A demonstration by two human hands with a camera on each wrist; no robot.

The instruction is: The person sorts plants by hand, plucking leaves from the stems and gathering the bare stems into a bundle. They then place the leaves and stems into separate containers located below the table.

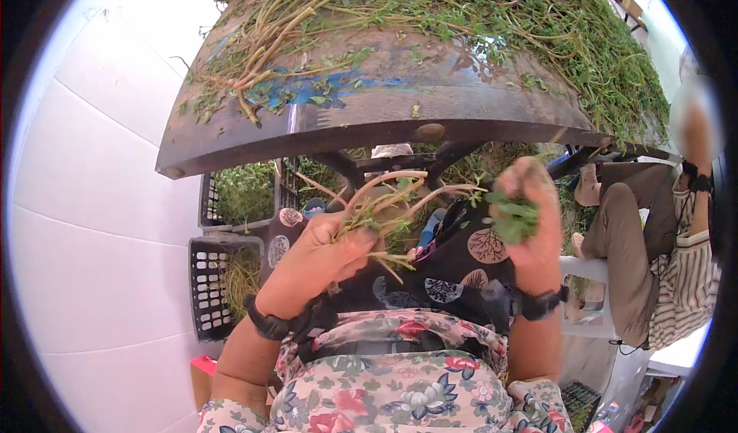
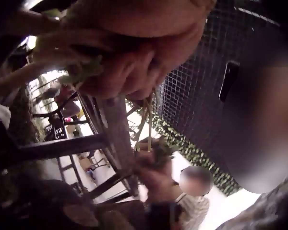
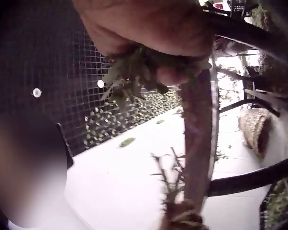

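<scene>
My left hand (image 1: 319,256) grips a loose bunch of pale, pinkish-green stems (image 1: 390,181) above the lap, their ends sticking out on both sides of the fingers. To its right, my raised right hand (image 1: 538,222) holds a small clump of green leaves (image 1: 513,219) against the palm side, its fingers curled. The right wrist view also shows these leafy sprigs (image 3: 134,76) hanging under the hand. Both hands are just in front of the wooden table's edge (image 1: 384,135), with a gap between them.
Long stems (image 1: 280,37) and a heap of greens (image 1: 584,56) cover much of the table. Black crates (image 1: 209,287) with greens stand below on the left. Another person in a striped top (image 1: 686,287) sits close on the right. A white wall (image 1: 108,202) rises at left.
</scene>
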